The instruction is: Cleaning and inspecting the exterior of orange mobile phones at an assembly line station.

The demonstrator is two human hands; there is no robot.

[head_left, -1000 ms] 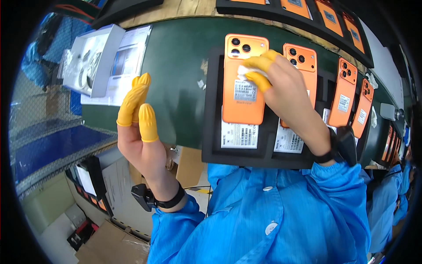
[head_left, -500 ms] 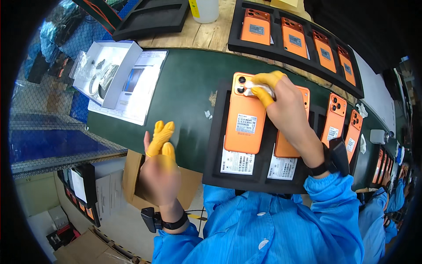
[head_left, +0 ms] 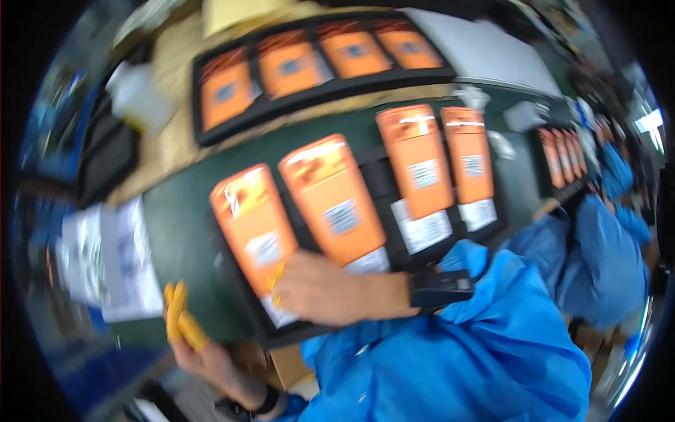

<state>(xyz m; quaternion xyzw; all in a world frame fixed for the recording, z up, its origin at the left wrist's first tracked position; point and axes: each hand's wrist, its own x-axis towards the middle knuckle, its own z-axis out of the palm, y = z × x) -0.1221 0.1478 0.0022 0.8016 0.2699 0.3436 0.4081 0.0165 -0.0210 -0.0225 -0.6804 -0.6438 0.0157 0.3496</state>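
Several orange smartphones lie back side up on a black foam tray (head_left: pixel 264 337) on the dark green table, each with a label on its back. My right hand (head_left: pixel 320 288) lies over the lower end of the leftmost phone (head_left: pixel 246 218), touching or just above it. Its fingers, with yellow finger cots, are curled under, so what they hold is hidden. Beside it lies the second phone (head_left: pixel 344 190). My left hand (head_left: pixel 193 341) is in the air near the table's front edge, left of the tray, its yellow-capped fingers stretched up with nothing seen in them. Motion blurs the view.
Behind stands another black tray (head_left: pixel 309 84) with several orange phones. A whitish bottle (head_left: pixel 137 98) is at the far left, with papers (head_left: pixel 133 260) nearer. Crumpled white tissue (head_left: pixel 500 144) lies right of the phones. Co-workers in blue (head_left: pixel 598 260) are close on my right.
The view has swung to the right. My right hand has gone from the leftmost phone's camera end, where it held white tissue, to its lower end. My left hand stays raised beside the tray.
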